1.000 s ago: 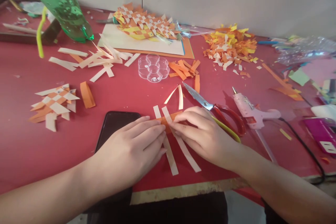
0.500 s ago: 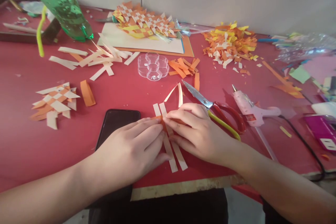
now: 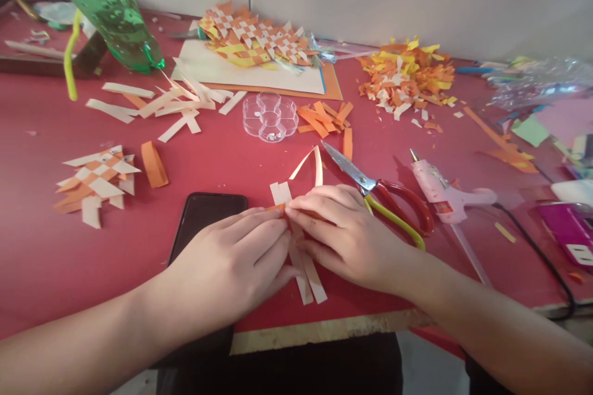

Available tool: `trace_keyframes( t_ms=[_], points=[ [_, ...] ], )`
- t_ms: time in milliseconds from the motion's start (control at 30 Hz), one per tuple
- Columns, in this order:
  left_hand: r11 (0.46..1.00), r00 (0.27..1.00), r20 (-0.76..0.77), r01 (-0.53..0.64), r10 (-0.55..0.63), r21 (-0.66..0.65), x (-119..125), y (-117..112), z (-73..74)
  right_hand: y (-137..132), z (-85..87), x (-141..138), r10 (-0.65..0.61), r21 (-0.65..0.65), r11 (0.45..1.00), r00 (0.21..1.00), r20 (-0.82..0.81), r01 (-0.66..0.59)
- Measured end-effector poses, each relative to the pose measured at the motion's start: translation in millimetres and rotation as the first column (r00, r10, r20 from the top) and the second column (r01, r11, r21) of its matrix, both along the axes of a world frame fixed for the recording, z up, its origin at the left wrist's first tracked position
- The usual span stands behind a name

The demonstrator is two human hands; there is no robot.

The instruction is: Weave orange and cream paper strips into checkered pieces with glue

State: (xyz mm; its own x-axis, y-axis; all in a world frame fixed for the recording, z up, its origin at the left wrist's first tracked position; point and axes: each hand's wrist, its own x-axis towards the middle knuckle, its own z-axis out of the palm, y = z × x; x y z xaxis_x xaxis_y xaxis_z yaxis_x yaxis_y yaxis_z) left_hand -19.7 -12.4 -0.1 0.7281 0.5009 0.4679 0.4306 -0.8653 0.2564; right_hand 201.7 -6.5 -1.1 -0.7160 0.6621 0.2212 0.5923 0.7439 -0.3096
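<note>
My left hand [image 3: 243, 253] lies over the crossing of two long cream paper strips [image 3: 319, 287] and an orange paper strip [image 3: 278, 207], its fingers pressed together on them. From the other side, my right hand [image 3: 345, 228] grips the same strips, fingertips almost meeting those of the left. The cream strips run side by side under both hands, touching or overlapping at the top and slightly apart at the bottom. My fingers hide most of the crossing. A folded cream strip [image 3: 319, 166] stands just beyond the right hand, and scissors [image 3: 369, 183] with red and yellow handles lie beside it.
A black phone [image 3: 208, 213] sits by my left hand. Left of it lies a woven paper fish [image 3: 99, 176]. A pink glue gun [image 3: 440, 194] is at right. Behind are a clear flower-shaped case [image 3: 270, 117], paper scraps [image 3: 407, 77] and a green bottle [image 3: 113, 24].
The right-hand cream strip has shifted left against the other one, closing the gap at the top and narrowing it below. My right hand has moved slightly left; my left hand stays put.
</note>
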Motion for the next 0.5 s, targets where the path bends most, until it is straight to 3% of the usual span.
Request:
trace_keyframes(
  t_ms=[500],
  points=[
    [1.000,1.000,0.001,0.002,-0.002,-0.009,0.3,1.3,1.6,0.0,-2.9,-1.4,-0.018,0.036,0.999,0.999,-0.039,0.019]
  ],
)
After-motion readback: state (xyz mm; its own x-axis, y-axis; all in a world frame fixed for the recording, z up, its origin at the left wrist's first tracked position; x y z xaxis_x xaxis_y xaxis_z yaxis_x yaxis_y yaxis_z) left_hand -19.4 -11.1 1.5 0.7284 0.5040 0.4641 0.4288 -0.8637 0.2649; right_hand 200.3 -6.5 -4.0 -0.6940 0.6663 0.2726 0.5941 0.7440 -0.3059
